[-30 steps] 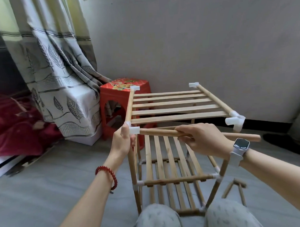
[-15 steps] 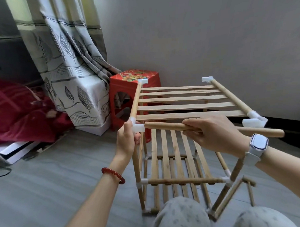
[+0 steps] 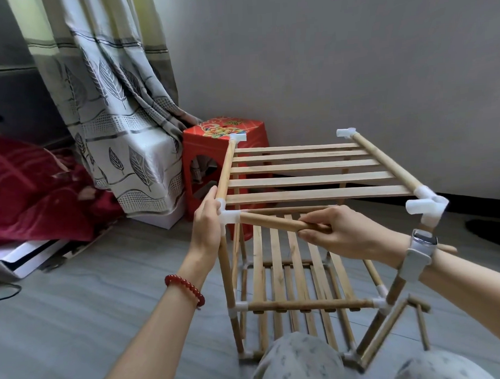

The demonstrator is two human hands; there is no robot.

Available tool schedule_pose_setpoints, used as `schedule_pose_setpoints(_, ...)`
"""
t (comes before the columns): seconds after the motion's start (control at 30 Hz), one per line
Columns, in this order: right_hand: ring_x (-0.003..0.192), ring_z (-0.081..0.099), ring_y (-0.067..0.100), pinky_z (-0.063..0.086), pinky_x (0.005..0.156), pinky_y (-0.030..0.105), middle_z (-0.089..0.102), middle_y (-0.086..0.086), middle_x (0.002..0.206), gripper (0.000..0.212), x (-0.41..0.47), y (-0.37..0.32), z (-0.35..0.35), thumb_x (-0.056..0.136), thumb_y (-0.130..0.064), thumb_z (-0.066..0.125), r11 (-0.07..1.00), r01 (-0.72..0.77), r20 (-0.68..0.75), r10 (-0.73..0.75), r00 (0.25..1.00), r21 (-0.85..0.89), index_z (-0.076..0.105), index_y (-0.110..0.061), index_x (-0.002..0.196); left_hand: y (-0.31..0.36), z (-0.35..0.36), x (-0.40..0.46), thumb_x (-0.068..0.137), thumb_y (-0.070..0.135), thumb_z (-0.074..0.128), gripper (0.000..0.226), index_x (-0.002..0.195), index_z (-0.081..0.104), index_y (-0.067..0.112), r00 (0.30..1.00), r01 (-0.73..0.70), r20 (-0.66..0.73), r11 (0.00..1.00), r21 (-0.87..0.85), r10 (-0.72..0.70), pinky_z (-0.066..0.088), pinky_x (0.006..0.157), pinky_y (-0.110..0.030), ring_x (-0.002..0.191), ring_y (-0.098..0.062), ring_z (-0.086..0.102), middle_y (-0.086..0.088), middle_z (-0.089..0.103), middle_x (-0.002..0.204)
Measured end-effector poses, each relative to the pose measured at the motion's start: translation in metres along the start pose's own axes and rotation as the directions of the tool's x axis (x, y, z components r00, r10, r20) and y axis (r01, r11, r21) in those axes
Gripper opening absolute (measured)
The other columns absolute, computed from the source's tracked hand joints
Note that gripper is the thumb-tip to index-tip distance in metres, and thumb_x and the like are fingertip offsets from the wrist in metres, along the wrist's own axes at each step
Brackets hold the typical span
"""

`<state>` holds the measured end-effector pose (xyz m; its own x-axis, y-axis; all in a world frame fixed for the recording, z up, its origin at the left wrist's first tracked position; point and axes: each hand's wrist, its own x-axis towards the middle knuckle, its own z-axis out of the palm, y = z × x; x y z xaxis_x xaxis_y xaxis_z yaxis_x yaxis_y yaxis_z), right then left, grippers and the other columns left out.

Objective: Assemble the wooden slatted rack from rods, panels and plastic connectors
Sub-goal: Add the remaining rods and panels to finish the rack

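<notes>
While the rod (image 3: pixel 275 223) sits with its left end in the near-left connector (image 3: pixel 230 216), your right hand (image 3: pixel 346 234) curls its fingers around the shaft and your left hand (image 3: pixel 207 229) grips the corner post just beside that connector. The rod's far end (poking out past your right wrist) hangs below the near-right connector (image 3: pixel 426 207), apart from its open socket. The rack (image 3: pixel 308 178) stands on the grey floor (image 3: pixel 77 317) between your knees, a red stool (image 3: pixel 202 162) close behind its left edge.
</notes>
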<state>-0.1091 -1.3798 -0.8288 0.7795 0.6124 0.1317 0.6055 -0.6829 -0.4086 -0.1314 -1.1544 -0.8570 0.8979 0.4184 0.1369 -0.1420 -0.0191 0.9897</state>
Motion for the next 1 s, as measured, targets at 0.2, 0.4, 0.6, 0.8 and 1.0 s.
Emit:
schedule_pose_setpoints(0.2,0.049,0.049,0.004,0.040,0.045,0.018,0.055,-0.011,0.061,0.018,0.012,-0.021,-0.023,0.089,-0.043,0.054,0.956,0.084,-0.029,-0.096,0.995,-0.280,0.065,-0.031,0.098,-0.005,0.000,-0.002,0.098,0.014,0.028,0.045,0.143,0.034,0.011,1.000,-0.022,-0.012,0.996,-0.083,0.021,0.030,0.109,-0.032,0.125,-0.010,0.038,-0.006,0.038,0.144)
schedule_pose_setpoints(0.4,0.042,0.041,-0.002,0.026,0.044,0.010,0.040,-0.017,0.051,0.021,0.024,-0.022,-0.025,0.091,-0.040,0.054,0.885,0.177,-0.035,-0.212,0.977,-0.431,0.066,-0.024,0.094,-0.011,-0.008,0.001,0.099,0.015,0.028,0.046,0.144,0.032,0.013,0.999,-0.003,0.050,0.988,-0.157,0.011,0.030,0.112,-0.043,0.131,-0.018,0.039,-0.008,0.038,0.145)
schedule_pose_setpoints(0.6,0.047,0.043,0.003,0.038,0.046,0.020,0.044,-0.011,0.057,0.022,0.038,-0.027,-0.020,0.094,-0.043,0.045,0.904,0.172,0.068,-0.158,0.985,-0.393,0.056,-0.025,0.092,-0.017,-0.008,0.008,0.099,0.014,0.026,0.045,0.143,0.033,0.013,0.996,-0.030,0.078,0.981,-0.189,0.046,0.044,0.095,-0.022,0.106,0.001,0.055,0.001,0.045,0.138)
schedule_pose_setpoints(0.8,0.050,0.042,0.005,0.033,0.048,0.018,0.046,-0.008,0.060,0.025,0.061,-0.039,-0.021,0.094,-0.038,0.049,0.989,0.086,0.279,-0.049,0.959,-0.124,0.046,-0.032,0.070,-0.018,-0.014,0.013,0.099,0.016,0.026,0.045,0.143,0.033,0.017,0.998,-0.024,0.053,0.980,-0.198,0.036,0.037,0.094,-0.020,0.124,-0.005,0.037,0.002,0.038,0.143)
schedule_pose_setpoints(1.0,0.048,0.041,0.003,0.032,0.046,0.016,0.047,-0.007,0.059,0.026,0.071,-0.046,-0.020,0.094,-0.040,0.048,0.999,0.032,0.328,-0.016,0.944,-0.043,0.053,-0.029,0.072,-0.015,-0.019,0.018,0.100,0.015,0.025,0.044,0.144,0.031,0.015,0.997,-0.047,0.048,0.993,-0.107,0.053,0.030,0.105,-0.026,0.129,-0.009,0.035,-0.001,0.035,0.146)
